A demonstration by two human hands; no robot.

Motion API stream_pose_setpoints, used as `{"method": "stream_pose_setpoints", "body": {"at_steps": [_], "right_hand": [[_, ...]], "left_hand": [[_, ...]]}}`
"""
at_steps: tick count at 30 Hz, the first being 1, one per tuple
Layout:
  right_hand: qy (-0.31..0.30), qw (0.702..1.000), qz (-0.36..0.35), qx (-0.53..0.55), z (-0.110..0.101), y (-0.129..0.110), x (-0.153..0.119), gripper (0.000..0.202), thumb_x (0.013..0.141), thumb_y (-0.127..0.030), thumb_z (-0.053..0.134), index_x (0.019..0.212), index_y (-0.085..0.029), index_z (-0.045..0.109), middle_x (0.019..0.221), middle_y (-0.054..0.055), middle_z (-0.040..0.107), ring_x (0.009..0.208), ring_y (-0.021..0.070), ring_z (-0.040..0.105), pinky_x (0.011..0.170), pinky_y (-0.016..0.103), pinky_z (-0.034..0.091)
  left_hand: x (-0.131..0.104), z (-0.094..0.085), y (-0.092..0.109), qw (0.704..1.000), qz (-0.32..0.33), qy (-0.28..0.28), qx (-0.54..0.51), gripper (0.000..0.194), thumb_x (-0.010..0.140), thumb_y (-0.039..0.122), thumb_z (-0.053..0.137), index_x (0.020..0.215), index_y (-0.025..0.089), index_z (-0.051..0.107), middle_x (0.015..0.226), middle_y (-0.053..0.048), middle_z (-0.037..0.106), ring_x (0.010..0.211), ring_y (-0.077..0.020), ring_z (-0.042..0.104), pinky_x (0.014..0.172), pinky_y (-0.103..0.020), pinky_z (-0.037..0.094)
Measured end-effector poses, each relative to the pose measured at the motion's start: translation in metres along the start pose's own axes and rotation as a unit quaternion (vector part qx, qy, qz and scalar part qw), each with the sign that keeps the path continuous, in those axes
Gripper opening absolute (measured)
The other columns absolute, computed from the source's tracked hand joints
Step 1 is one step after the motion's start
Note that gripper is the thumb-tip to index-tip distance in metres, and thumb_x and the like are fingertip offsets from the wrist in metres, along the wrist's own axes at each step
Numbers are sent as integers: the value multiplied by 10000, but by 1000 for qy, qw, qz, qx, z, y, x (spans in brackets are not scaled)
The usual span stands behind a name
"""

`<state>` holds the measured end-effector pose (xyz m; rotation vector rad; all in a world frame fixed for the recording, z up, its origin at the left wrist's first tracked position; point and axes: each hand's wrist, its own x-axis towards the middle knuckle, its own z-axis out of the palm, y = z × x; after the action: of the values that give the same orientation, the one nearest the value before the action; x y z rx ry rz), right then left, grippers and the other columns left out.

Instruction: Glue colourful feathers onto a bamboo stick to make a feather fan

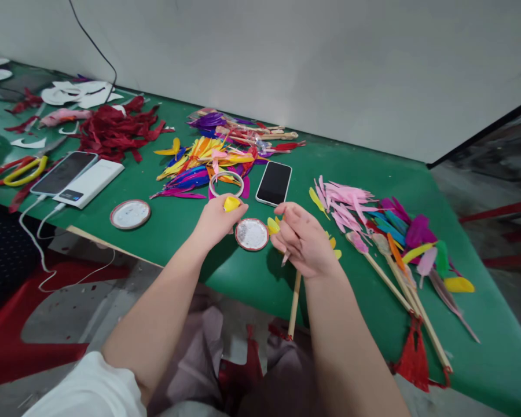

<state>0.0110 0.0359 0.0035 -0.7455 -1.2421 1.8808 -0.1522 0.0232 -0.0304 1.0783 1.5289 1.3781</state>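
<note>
One yellow feather (231, 204) sits pinched in my left hand (216, 222) over the green bench (173, 220), probably light, soft and easily creased, so best taken by its quill, while my right hand (304, 240) curls above a wooden stick (294, 301), its exact grip unclear.

Legible text, brands, numbers, signs: none. White power bank (94, 179) on the counter (364, 167): dark display panel (72, 195) at its near end carries a small blue mark (75, 198); any characters there too small and blurred to read from this view.
</note>
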Motion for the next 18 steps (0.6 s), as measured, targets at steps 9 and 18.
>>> {"method": "stream_pose_setpoints", "body": {"at_steps": [9, 18], "right_hand": [[68, 997, -23, -30, -14, -10, -7, 201, 702, -265, 611, 880, -172, 615, 706, 1, 677, 271, -23, 252, 288, 151, 220], [121, 991, -44, -42, -22, -10, -9, 455, 677, -568, 569, 488, -154, 588, 243, -54, 372, 218, 38, 313, 273, 175, 234]], "left_hand": [[-10, -5, 7, 924, 3, -55, 378, 167, 687, 365, 578, 702, 204, 619, 602, -12, 579, 540, -142, 509, 494, -225, 298], [-11, -1, 6, 832, -13, -77, 549, 180, 724, 364, 480, 756, 206, 559, 775, -46, 626, 741, -198, 577, 553, -249, 345]]}}
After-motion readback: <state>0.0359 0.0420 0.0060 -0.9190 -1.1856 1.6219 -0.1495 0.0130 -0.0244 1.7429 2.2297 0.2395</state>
